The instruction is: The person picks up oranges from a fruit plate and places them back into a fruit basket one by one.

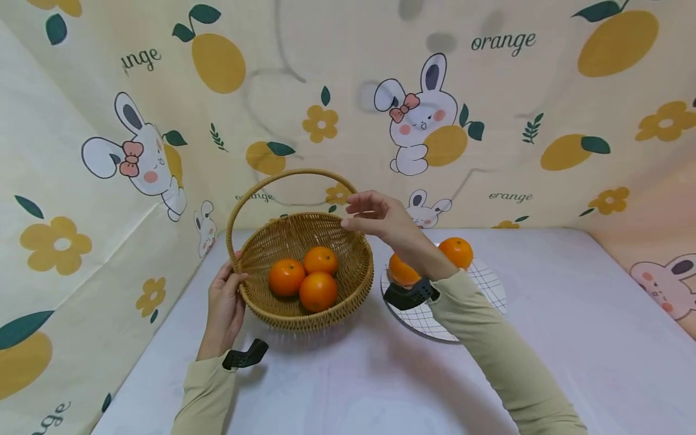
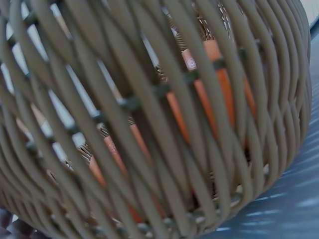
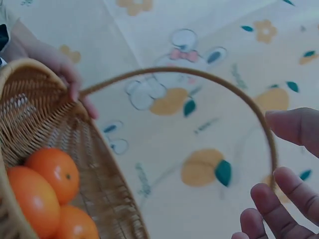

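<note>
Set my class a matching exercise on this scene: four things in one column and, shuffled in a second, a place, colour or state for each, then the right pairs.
Column one
1. Left hand
2. Right hand
3. Three oranges in a cluster
4. Plate

Column two
A. White with dark grid lines
B. Inside the basket
C. At the handle, thumb and fingers apart
D. Holding the side of the basket

Right pairs: 1-D, 2-C, 3-B, 4-A

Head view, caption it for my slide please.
Left hand holds a wicker basket of three oranges, right hand at its handle; more oranges sit on a grid-patterned plate.
</note>
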A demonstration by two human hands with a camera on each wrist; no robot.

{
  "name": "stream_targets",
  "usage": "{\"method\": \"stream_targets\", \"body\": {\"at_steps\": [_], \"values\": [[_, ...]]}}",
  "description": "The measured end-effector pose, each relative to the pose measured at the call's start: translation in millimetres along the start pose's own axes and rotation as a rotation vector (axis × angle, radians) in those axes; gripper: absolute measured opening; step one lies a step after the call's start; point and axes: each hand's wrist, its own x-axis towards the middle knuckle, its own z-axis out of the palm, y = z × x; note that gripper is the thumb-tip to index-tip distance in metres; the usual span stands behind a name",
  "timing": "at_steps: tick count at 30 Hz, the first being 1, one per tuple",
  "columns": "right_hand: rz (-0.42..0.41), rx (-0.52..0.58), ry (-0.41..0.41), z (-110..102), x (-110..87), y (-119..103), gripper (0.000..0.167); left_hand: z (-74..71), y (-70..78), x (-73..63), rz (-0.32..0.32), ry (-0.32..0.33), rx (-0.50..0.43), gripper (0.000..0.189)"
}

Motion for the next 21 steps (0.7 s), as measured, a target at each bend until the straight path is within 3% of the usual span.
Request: {"method": "stream_targets", "body": {"at_steps": [8,21], "values": [[0.016,-0.047,0.128,-31,-17.1,8,0.047,0.4,-0.2,0.6,0.006,0.01,-0.007,0.05],[0.121,-0.055,0.369,-67,-46.9,58,0.055,-1.3,-0.2,-0.3,-0.001,-0.003,0.048,0.051]]}}
